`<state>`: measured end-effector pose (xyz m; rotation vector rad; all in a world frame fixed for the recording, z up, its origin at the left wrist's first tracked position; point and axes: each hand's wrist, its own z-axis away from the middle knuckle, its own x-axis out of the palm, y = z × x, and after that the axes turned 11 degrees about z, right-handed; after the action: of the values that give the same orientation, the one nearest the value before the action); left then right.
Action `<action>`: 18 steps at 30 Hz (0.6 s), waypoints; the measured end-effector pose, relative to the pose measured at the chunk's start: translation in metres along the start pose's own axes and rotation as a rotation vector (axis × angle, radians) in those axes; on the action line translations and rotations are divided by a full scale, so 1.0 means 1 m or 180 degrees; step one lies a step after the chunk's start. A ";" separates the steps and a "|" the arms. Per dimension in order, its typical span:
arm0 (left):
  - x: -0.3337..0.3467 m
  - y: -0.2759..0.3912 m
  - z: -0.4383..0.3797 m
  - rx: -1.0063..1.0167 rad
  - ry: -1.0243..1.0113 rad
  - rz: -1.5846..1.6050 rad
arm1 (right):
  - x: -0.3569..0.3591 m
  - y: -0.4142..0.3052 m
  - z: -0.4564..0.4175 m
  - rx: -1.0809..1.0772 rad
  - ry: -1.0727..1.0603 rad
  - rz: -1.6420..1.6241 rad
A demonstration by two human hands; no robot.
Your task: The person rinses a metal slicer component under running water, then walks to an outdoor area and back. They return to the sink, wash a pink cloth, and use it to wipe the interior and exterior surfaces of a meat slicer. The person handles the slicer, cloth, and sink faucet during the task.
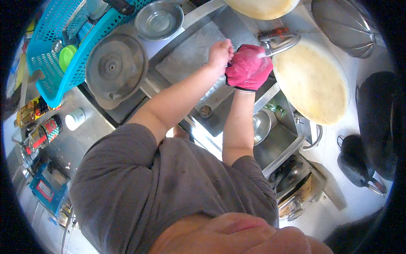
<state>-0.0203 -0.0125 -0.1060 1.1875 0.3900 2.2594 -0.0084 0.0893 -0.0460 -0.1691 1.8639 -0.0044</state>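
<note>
My right hand (249, 67) wears a pink cloth glove with a dark cuff and is held under the curved metal faucet (282, 47). Water runs from the spout onto the glove. Close against its left side is my bare left hand (221, 54), fingers curled in. Whether those fingers pinch the glove is hidden, as is anything inside the gloved hand. Both hands are above a stainless steel sink basin (187, 57). Its round drain (205, 111) lies nearer to me, and water wets the basin floor.
Left of the basin are a metal pot lid (115, 66), a steel bowl (159, 20) and a turquoise plastic basket (47, 68) with utensils. Bottles (47, 131) stand farther left. At right, a second basin (276, 143) holds a metal bowl (260, 127); large round yellowish boards (312, 84) lean behind.
</note>
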 end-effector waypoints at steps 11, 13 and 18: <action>0.011 -0.003 0.020 0.2246 -0.1076 -0.2617 | -0.025 -0.004 -0.006 -0.0583 0.0223 0.0593; 0.011 -0.013 0.012 0.1279 -0.0409 -0.1685 | -0.040 -0.018 -0.009 -0.0499 0.0220 0.0582; 0.017 0.009 0.026 0.0263 -0.0960 -0.0837 | -0.047 -0.020 -0.009 -0.0276 0.0381 -0.0263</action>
<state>-0.0094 -0.0095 -0.0761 1.4049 0.4918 1.8235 -0.0011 0.0740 0.0030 -0.3118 1.9764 0.0095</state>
